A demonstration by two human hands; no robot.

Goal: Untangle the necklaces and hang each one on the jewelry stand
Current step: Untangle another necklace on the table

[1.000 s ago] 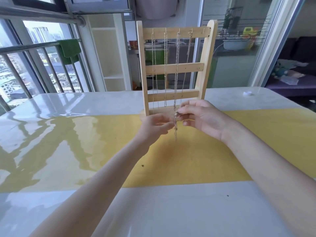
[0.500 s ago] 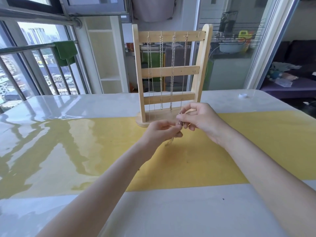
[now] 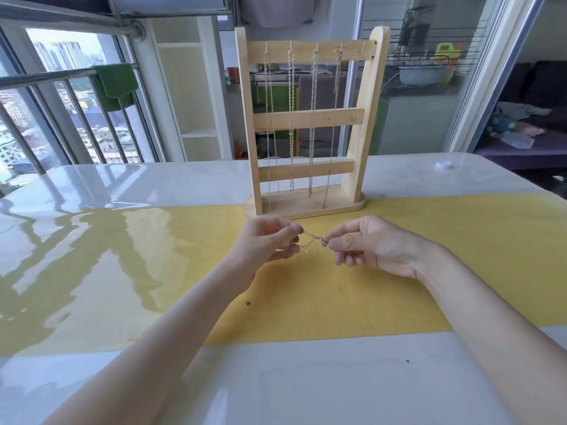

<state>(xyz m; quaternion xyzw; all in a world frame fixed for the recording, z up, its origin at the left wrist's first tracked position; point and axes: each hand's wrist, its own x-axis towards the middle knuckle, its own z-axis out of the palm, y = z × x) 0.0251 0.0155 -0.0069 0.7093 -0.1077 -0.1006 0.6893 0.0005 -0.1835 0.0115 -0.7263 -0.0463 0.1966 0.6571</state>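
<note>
Nearest me is the glossy white tabletop, and across it runs the broad yellow mat over which I am working. My left hand pinches one end of a thin silvery chain necklace between thumb and fingertips, with the other fingers curled under. My right hand pinches the other end the same way, so the short visible length is drawn between the two hands just above the mat. A small knot or clasp seems to sit near my right fingertips, and a loose loop sags under the taut part. I cannot tell whether the chain is fully free of tangles.

Just beyond my hands stands the pale wooden ladder-shaped jewelry stand, upright on its oval base at the far edge of the mat. Four fine chains already hang from hooks on its top rail, side by side and reaching down toward the base. A fifth hook at the right end of that rail looks bare.

As I judge it, most of the job is done: four necklaces are up, and this one appears to be the last. What is left is to finish loosening it, then lift it to the free hook.

Farther off, a small white cap lies on the table at the right.
</note>
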